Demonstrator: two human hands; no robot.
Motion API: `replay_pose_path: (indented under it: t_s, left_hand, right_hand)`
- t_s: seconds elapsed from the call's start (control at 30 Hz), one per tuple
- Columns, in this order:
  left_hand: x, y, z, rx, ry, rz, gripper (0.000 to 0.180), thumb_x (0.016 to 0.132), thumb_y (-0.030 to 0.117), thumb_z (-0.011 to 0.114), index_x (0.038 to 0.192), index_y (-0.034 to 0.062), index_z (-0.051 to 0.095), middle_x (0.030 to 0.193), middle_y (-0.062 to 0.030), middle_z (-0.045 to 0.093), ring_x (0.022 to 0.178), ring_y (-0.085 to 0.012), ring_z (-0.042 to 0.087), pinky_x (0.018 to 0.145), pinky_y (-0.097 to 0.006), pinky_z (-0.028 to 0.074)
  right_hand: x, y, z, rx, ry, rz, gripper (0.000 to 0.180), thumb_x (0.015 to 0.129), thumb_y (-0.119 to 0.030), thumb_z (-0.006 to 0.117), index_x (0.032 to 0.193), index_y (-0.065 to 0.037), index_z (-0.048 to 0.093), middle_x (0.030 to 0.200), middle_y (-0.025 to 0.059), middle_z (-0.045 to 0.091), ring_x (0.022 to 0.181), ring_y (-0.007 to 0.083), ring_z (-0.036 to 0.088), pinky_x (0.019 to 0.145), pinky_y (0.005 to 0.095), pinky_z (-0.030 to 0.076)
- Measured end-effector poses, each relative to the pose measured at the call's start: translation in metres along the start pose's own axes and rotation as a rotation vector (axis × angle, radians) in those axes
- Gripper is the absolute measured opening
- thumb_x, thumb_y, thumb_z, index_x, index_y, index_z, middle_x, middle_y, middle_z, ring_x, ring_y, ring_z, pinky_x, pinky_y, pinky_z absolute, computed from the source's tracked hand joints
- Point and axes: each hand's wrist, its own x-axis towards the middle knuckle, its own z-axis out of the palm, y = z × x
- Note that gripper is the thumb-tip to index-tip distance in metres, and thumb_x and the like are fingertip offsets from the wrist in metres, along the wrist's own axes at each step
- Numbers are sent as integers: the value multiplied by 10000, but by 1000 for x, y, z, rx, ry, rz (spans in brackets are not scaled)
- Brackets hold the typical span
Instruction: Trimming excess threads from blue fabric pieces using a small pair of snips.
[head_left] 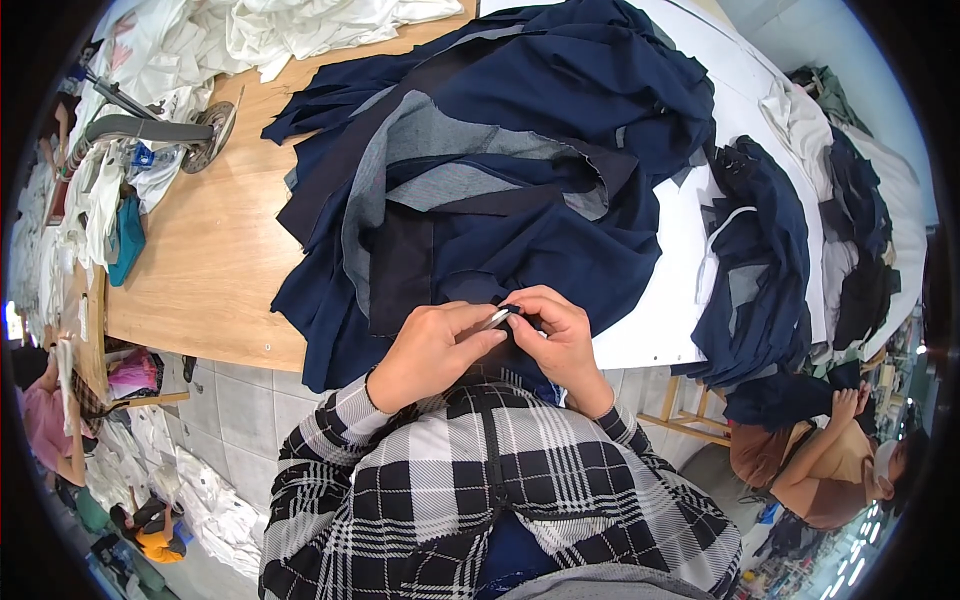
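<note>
My left hand [435, 345] is closed, with thumb and forefinger pinching a slim white piece [497, 317] whose kind is too small to make out. Close against it, my right hand [555, 330] pinches a small bit of dark navy cloth [514, 309] between thumb and fingertips. Both hands meet in front of my body at the table's near edge. Just beyond them lies a large heap of navy garments [590, 235], with a grey lining [440, 135] folded open and a black band of cloth [402, 270] hanging toward me.
The wooden tabletop [200, 270] adjoins a white surface [680, 300]. More navy garments [760, 270] lie at right, white cloth [300, 35] at the far left. A round-headed machine arm [165, 130] stands left. A co-worker [830, 460] handles dark cloth at right; other people [65, 415] are at left.
</note>
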Motion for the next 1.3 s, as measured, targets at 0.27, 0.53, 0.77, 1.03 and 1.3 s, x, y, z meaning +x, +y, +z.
replay_pose_path:
  t_s: [0.27, 0.53, 0.77, 1.03, 1.3]
  left_hand:
    - [0, 1, 0, -4, 14, 3, 229, 785, 140, 641, 948, -20, 638, 772, -168, 627, 632, -279, 614, 563, -314, 466]
    - [1, 2, -1, 57, -1, 37, 212, 781, 142, 634, 921, -17, 640, 740, -170, 615, 610, -298, 594, 554, -326, 457]
    - [-2, -1, -2, 46, -21, -8, 214, 776, 141, 639, 929, -8, 646, 726, -162, 610, 584, -271, 590, 523, -310, 440]
    - [-4, 0, -2, 42, -3, -34, 217, 767, 141, 658, 912, -20, 644, 731, -155, 616, 569, -252, 594, 515, -304, 439]
    - [-5, 0, 1, 131, 31, 26, 206, 771, 149, 658, 898, -12, 640, 717, -140, 613, 566, -256, 589, 516, -324, 442]
  right_hand:
    - [-1, 0, 0, -13, 12, -39, 92, 772, -4, 622, 853, 38, 609, 901, 103, 629, 718, 128, 586, 631, 215, 454]
    - [-3, 7, 1, 33, 4, -7, 91, 775, -7, 620, 854, 37, 614, 899, 93, 628, 698, 116, 570, 607, 211, 438]
    - [-3, 5, 0, 126, -48, 108, 83, 805, -11, 600, 865, 43, 617, 918, 61, 604, 690, 52, 519, 586, 174, 404]
    - [0, 1, -2, 130, -119, 88, 93, 849, -15, 566, 902, 47, 611, 935, 72, 592, 766, 85, 541, 662, 195, 428]
    - [1, 4, -3, 102, -137, 74, 111, 870, -34, 543, 914, 48, 603, 940, 87, 592, 838, 158, 561, 755, 239, 435]
